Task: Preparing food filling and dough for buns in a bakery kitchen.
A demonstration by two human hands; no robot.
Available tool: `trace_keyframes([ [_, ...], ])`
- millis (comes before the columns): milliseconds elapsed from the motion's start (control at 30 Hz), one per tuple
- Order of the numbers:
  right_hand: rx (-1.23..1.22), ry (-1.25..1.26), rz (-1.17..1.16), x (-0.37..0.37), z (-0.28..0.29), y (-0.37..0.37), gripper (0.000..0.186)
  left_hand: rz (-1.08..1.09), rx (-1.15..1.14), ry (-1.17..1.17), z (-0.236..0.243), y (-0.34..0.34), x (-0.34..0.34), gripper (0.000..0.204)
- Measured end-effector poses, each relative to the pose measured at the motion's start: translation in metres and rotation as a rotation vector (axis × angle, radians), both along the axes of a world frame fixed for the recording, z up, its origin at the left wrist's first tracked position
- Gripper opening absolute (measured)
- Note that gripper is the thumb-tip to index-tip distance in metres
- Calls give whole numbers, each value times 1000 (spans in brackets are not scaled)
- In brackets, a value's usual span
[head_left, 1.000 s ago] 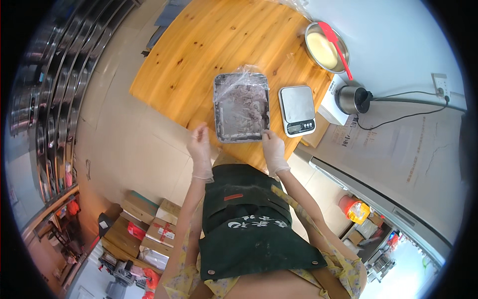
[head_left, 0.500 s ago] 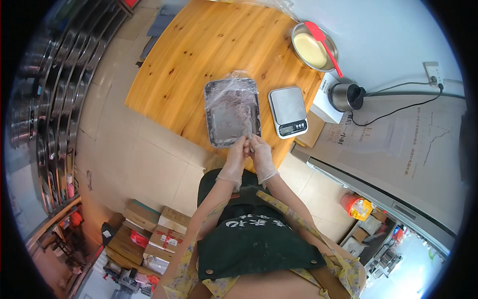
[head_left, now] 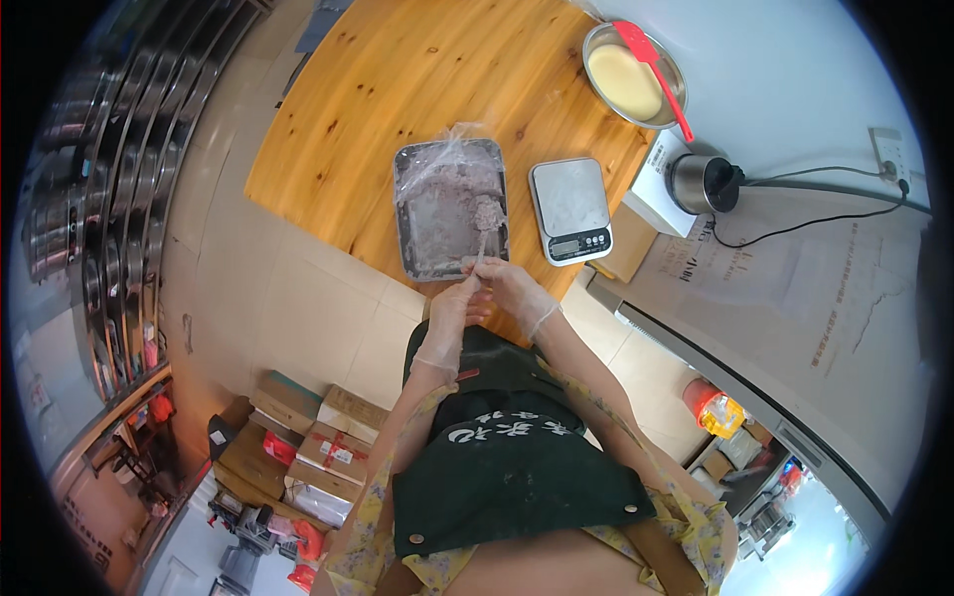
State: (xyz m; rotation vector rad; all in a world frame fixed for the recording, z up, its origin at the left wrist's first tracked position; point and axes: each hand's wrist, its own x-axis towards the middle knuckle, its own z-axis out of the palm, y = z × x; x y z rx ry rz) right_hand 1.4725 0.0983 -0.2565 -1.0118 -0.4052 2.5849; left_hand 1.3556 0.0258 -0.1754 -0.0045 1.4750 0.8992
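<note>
A dark rectangular tray of pale purplish-grey paste, with crumpled clear plastic over its far part, lies on the wooden table. A utensil with a paste-coated head slants into the tray's right side. My gloved right hand is closed on its handle at the near edge. Beside it, my gloved left hand has its fingers curled at the handle's lower end; what they grip is hidden. A digital scale sits just right of the tray.
A steel bowl of yellow batter carries a red spatula. A kettle stands on a white box by the wall. Metal racks are left, cardboard boxes lie on the floor, a grey appliance stands right.
From apart at the tray's front corners, my hands have come together at the middle of its near edge. The utensil's coated head now shows in the paste on the right.
</note>
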Motion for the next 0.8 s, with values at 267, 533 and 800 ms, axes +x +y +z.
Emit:
trace_keyframes([
  [267,254,-574,-34,22,55,30,29,-64,109,100,-27,19,-2,25],
  [533,1094,-1344,-352,114,58,168,24,10,-69,126,-38,11,-22,18],
  [800,1374,-1848,99,175,57,348,31,111,-57,4,-21,24,-20,28],
])
